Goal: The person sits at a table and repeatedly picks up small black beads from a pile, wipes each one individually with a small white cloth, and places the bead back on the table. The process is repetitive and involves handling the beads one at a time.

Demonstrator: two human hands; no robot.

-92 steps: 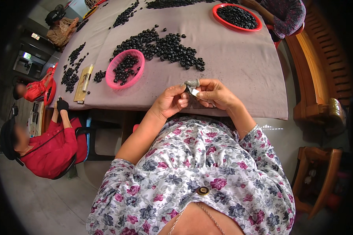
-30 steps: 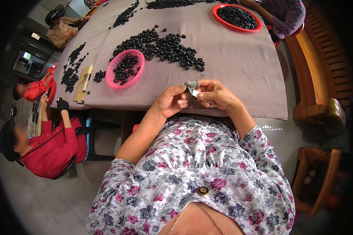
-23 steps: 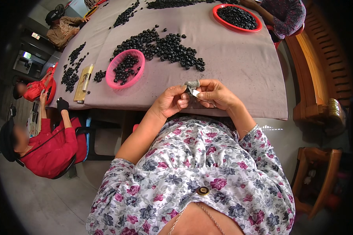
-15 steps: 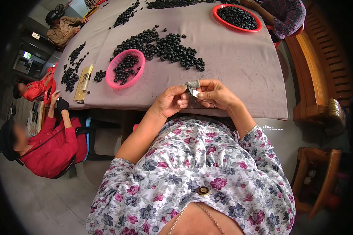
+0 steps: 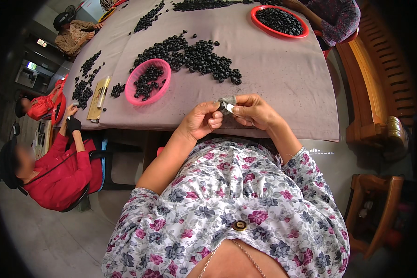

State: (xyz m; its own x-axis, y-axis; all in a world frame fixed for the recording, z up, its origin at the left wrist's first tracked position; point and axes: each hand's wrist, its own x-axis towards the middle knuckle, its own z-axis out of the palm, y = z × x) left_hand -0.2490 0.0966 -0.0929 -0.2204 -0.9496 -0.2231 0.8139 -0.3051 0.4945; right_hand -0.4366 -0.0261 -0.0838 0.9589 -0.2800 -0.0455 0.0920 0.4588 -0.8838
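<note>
Close to the table's front edge, my left hand [image 5: 202, 118] pinches a black bead [image 5: 222, 106] between thumb and fingers, and little of the bead shows. Against it, my right hand [image 5: 260, 112] grips a small flat white piece [image 5: 229, 108]; what kind of tool it is I cannot make out. Grey wrapping [image 5: 228, 99] covers the tip of my right index finger, which reaches over the bead. Beyond my hands lies a heap of black beads [image 5: 208, 58]. To its left, a pink plastic basket [image 5: 167, 85] has more beads inside.
A red tray [image 5: 306, 30] of black pieces stands at the far right beside a co-worker's arm. Left of the basket lies a yellowish flat packet [image 5: 97, 99] near smaller bead piles [image 5: 82, 92]. A co-worker in red [image 5: 62, 173] sits at left; a wooden bench [image 5: 375, 88] stands right.
My hands stay almost in place, with the white piece shifted slightly against the bead. At left, the co-worker in red has moved a hand up toward the table's edge.
</note>
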